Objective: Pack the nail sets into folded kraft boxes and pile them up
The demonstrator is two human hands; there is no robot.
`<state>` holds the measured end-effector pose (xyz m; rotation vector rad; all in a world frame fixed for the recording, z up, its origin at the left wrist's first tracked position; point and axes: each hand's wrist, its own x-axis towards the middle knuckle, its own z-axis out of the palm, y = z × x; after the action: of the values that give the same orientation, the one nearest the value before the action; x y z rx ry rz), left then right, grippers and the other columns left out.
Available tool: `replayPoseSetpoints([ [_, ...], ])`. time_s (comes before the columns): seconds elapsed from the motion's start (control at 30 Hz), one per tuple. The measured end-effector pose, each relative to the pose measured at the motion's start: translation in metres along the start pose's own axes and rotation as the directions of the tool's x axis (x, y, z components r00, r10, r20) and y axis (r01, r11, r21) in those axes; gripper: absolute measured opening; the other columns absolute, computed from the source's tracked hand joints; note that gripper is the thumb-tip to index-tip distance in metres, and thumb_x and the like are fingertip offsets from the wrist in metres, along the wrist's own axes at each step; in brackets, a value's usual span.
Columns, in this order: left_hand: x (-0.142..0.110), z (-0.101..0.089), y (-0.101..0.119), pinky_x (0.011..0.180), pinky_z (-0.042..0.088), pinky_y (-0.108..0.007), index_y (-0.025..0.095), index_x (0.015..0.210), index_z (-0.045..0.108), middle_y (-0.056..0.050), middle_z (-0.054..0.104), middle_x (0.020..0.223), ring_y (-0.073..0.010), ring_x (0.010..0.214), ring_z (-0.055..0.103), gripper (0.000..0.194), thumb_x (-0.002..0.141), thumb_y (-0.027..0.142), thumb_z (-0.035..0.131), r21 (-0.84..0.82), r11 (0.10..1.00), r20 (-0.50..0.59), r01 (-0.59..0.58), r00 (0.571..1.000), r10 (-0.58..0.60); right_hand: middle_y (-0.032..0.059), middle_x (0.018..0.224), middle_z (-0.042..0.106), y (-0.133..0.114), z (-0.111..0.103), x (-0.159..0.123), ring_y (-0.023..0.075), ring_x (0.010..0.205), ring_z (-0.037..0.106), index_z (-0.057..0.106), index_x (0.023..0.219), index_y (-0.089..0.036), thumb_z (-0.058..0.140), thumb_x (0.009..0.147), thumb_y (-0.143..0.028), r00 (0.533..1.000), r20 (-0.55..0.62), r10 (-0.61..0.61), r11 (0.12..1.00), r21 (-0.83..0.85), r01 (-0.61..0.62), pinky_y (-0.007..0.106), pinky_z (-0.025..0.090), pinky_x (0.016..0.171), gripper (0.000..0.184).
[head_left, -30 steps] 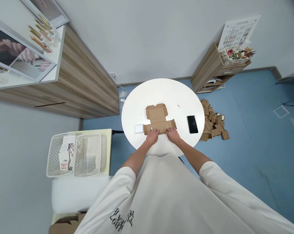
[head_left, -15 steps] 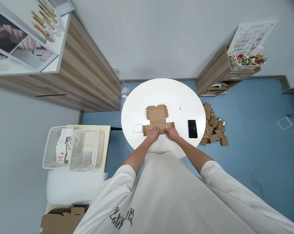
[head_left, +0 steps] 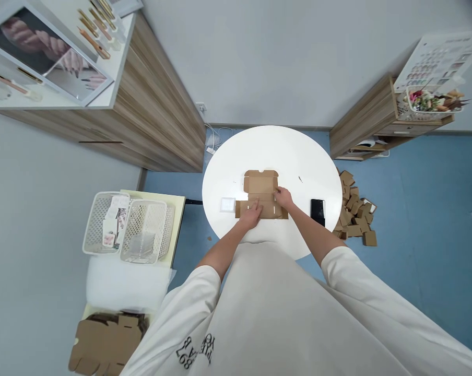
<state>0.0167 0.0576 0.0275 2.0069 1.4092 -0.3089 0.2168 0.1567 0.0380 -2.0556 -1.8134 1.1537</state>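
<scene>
An unfolded brown cardboard box (head_left: 261,184) lies flat on the white round table (head_left: 244,151) in front of me. My left hand (head_left: 253,216) rests on its near panel, index finger stretched out along the crease, the other fingers partly hidden. At the right side of the box, my right hand (head_left: 284,198) pinches a small side flap near the middle fold. A small white square case (head_left: 227,204) sits just left of the cardboard. A black phone (head_left: 318,211) lies to the right, near the table's edge.
Many small brown boxes (head_left: 355,211) are heaped on the floor to the right. White baskets (head_left: 144,230) and flat cardboard blanks (head_left: 103,344) are at the left. A wooden cabinet (head_left: 161,99) and a smaller one (head_left: 365,117) flank the table.
My right hand has moved up from the near panel to the side flap by the middle fold. My left hand has shifted slightly, its index finger now stretched out on the cardboard.
</scene>
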Motion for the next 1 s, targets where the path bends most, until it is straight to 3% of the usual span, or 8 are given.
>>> replayPoseSetpoints([
  [0.1,-0.001,-0.004,0.001,0.082,0.055,-0.044,0.030,0.151,0.027,-0.016,-0.005,0.169,-0.0272,0.101,0.067,0.061,0.097,0.027,0.054,-0.008,1.000,-0.004,-0.002,1.000,0.002,0.0048,0.076,0.066,0.003,-0.004,-0.007,0.0204,0.073,0.055,0.069,0.088,-0.020,0.039,0.093,-0.035,0.998,-0.056,0.000,1.000,-0.002,0.000,0.030,0.043,0.068,0.034],
  [0.23,-0.001,-0.007,0.004,0.081,0.055,-0.046,0.029,0.147,0.034,-0.016,-0.004,0.169,-0.0286,0.099,0.067,0.057,0.095,0.026,0.056,-0.037,0.999,-0.006,0.006,1.000,-0.006,0.0067,0.078,0.068,0.008,-0.009,-0.015,0.0219,0.077,0.056,0.071,0.091,-0.019,0.033,0.096,-0.035,0.997,-0.072,0.013,0.999,-0.047,-0.016,0.030,0.042,0.070,0.041],
  [0.43,-0.001,-0.004,0.003,0.084,0.054,-0.049,0.026,0.138,0.045,-0.012,-0.004,0.170,-0.0304,0.102,0.066,0.047,0.092,0.020,0.054,-0.074,0.997,-0.012,0.001,1.000,-0.002,0.0161,0.122,0.063,0.008,0.003,-0.034,0.0283,0.110,0.055,0.063,0.121,-0.016,0.034,0.098,-0.030,0.993,-0.117,-0.011,0.958,-0.284,-0.023,0.036,0.043,0.090,0.039],
  [0.53,-0.002,-0.003,0.002,0.083,0.053,-0.049,0.026,0.136,0.045,-0.011,-0.003,0.170,-0.0306,0.102,0.066,0.046,0.092,0.019,0.054,-0.062,0.998,-0.021,-0.005,1.000,0.004,0.0156,0.133,0.058,0.006,0.016,-0.048,0.0294,0.117,0.053,0.051,0.139,-0.018,0.045,0.097,-0.033,0.988,0.100,-0.114,0.910,-0.388,0.144,0.037,0.041,0.096,0.045],
  [0.63,-0.001,-0.003,0.002,0.084,0.053,-0.048,0.026,0.136,0.046,-0.011,-0.001,0.170,-0.0313,0.105,0.065,0.044,0.093,0.021,0.055,-0.061,0.998,-0.033,-0.021,0.999,0.019,0.0166,0.145,0.050,0.006,0.028,-0.059,0.0331,0.128,0.048,0.024,0.158,-0.021,0.062,0.090,-0.043,0.934,0.340,-0.112,0.868,-0.423,0.258,0.038,0.039,0.097,0.081],
  [0.77,-0.008,-0.003,0.004,0.090,0.051,-0.048,0.027,0.140,0.044,-0.010,0.001,0.170,-0.0296,0.108,0.064,0.051,0.091,0.015,0.053,-0.079,0.997,-0.033,-0.024,0.999,0.021,0.0194,0.150,0.046,0.007,0.035,-0.064,0.0335,0.131,0.047,0.006,0.162,-0.021,0.063,0.090,-0.036,0.923,0.374,-0.091,0.838,-0.472,0.274,0.039,0.038,0.098,0.093],
  [0.9,-0.033,0.004,-0.001,0.107,0.040,-0.049,0.023,0.145,0.041,-0.011,0.007,0.170,-0.0331,0.131,0.050,0.061,0.087,0.010,0.051,-0.082,0.997,-0.215,-0.016,0.977,-0.002,0.0189,0.148,0.049,0.007,0.036,-0.065,0.0327,0.128,0.051,0.002,0.162,-0.020,0.061,0.090,-0.032,0.924,0.373,-0.080,0.838,-0.477,0.265,0.038,0.039,0.097,0.094],
  [1.0,-0.056,0.014,-0.011,0.111,0.037,-0.048,0.021,0.147,0.036,-0.015,0.024,0.164,-0.0323,0.144,0.036,0.063,0.086,0.010,0.049,-0.184,0.967,-0.386,0.177,0.892,-0.237,0.0183,0.148,0.048,0.007,0.037,-0.066,0.0329,0.126,0.053,0.000,0.163,-0.021,0.060,0.090,-0.032,0.924,0.375,-0.068,0.842,-0.475,0.255,0.038,0.041,0.096,0.095],
])
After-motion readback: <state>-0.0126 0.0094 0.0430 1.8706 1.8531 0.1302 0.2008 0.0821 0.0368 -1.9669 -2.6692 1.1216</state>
